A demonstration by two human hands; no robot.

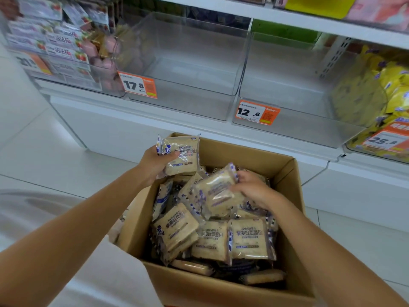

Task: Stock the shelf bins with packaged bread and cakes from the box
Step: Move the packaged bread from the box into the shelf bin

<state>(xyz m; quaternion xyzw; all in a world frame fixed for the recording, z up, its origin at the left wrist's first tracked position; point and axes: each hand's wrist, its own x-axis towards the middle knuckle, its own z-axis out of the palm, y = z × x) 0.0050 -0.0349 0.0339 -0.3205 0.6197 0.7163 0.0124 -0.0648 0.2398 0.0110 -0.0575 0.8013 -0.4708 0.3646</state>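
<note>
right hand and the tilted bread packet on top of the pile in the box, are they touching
Touching. The head view shows the right hand with fingers curled over the far edge of the tilted bread packet inside the box.

Hands: two, left hand point(155, 162) and right hand point(253, 189).
Box point(221, 291): one.
Bins: we count four in the row: strawberry bin point(75, 84), 17.8 bin point(188, 105), 12.8 bin point(309, 131), yellow bin point(374, 153).
Bins with goods: two, the outer pair.
Tags: four, orange: 21 tag point(33, 63) (blurred), 17.8 tag point(137, 85), 12.8 tag point(256, 113), 25.8 tag point(386, 140).
Packs at left hand: we make out two, front pack point(184, 156) and the edge of a back pack point(159, 146).
Packs at right hand: one sure, top pack point(215, 191); a second under it we cannot confirm.
Packs in box: heaped, no exact tally; we log at least nine showing, loose pack point(249, 239) among them.
</note>
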